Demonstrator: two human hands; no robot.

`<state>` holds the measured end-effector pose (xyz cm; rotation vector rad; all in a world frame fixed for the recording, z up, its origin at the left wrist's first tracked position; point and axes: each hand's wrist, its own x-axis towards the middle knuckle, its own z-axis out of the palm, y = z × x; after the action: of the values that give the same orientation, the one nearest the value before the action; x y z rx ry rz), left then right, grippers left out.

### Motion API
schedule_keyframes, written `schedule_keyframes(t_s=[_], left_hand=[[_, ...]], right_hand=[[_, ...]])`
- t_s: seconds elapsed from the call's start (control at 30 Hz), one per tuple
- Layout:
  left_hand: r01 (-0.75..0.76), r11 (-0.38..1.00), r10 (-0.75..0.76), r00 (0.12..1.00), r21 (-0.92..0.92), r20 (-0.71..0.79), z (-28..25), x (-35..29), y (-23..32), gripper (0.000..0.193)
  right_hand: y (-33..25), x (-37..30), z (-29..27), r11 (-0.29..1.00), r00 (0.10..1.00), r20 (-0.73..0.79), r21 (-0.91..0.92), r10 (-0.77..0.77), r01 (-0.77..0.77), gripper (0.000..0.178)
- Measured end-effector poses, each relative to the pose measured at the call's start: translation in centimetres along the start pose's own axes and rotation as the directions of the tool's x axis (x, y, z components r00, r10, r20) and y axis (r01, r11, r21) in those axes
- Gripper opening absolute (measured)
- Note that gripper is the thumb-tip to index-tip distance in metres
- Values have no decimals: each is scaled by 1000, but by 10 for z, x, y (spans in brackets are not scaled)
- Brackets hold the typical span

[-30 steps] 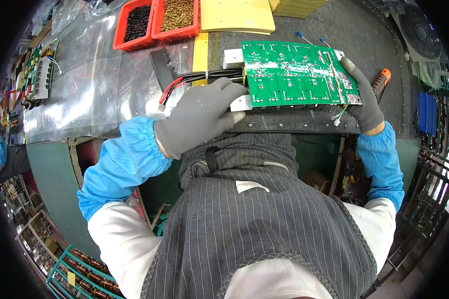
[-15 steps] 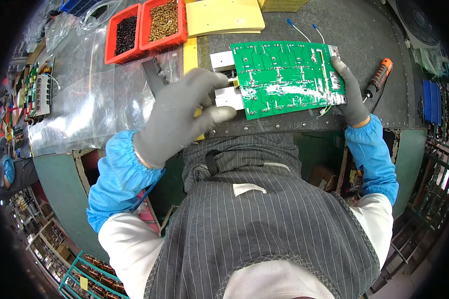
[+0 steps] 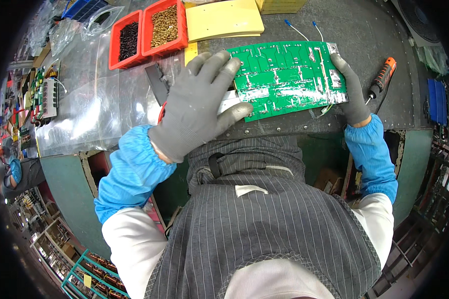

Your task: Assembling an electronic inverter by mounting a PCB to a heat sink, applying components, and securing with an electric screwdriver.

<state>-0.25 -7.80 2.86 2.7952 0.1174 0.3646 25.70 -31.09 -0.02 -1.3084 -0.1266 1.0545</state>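
A green circuit board (image 3: 289,82), solder side up, lies tilted slightly over white block-shaped parts (image 3: 228,101) at its left end. My right hand (image 3: 353,92), in a grey glove, grips the board's right edge, thumb on top; its other fingers are hidden. My left hand (image 3: 199,102), gloved too, spreads over the board's left edge. Its fingertips and thumb rest at or just above the board's surface, and its palm hides most of the white parts. An orange-and-black screwdriver (image 3: 382,77) lies to the right of my right hand.
Two red bins stand at the back left, one with black pieces (image 3: 128,39), one with brass-coloured pieces (image 3: 164,26). Beside them are yellow sheets (image 3: 225,21). Clear plastic sheeting (image 3: 100,107) covers the left side. Two blue-tipped wires (image 3: 298,31) lie behind the board. A dark angled piece (image 3: 157,82) sits near my left hand.
My left hand has moved right and up onto the board's left edge, its fingers spreading and covering the white parts. The board and my right hand have stayed nearly still.
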Motion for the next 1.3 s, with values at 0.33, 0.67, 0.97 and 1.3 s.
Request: schedule_keyframes(t_s=[0.33, 0.67, 0.97, 1.3], left_hand=[[41, 996, -59, 973, -85, -225, -5, -15, -23, 64], [158, 981, -142, 981, -116, 132, 10, -25, -62, 27], [125, 987, -115, 989, 105, -97, 3, -20, -32, 43], [75, 997, -74, 996, -2, 44, 1, -1, 8, 102]], right_hand=[[4, -2, -18, 1000, 999, 51, -7, -5, 5, 49], [8, 2, -25, 990, 1000, -9, -138, -2, 1, 52], [6, -4, -11, 1000, 999, -49, -20, 23, -24, 51], [-6, -3, -5, 999, 996, 83, -37, 34, -31, 49]])
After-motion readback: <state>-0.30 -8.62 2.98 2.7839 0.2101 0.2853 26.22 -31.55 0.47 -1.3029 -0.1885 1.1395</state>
